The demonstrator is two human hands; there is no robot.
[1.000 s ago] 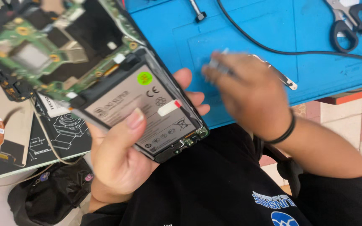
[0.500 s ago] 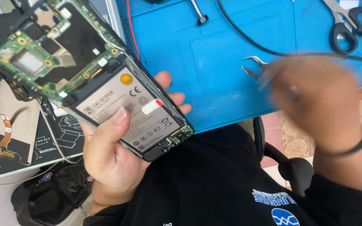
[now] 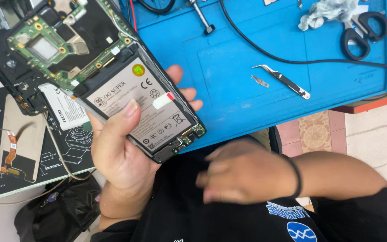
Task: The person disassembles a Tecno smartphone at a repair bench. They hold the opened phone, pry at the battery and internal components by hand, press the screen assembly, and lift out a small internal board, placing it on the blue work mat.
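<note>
A: Since size leads: blue mat (image 3: 256,67) on the counter, then the opened phone (image 3: 113,76)?
B: Yes, left hand (image 3: 122,148) grips the phone above the mat's edge, thumb on the battery (image 3: 144,107).
A: Right hand (image 3: 242,172)?
B: Blurred, empty, fingers loosely curled. Tweezers (image 3: 283,80) lie on the mat.

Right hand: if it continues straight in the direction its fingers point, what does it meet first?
The right hand points left, empty and blurred. First in that line is probably the left hand holding the opened phone; depth is unclear, so it may pass nearer the body.
</note>
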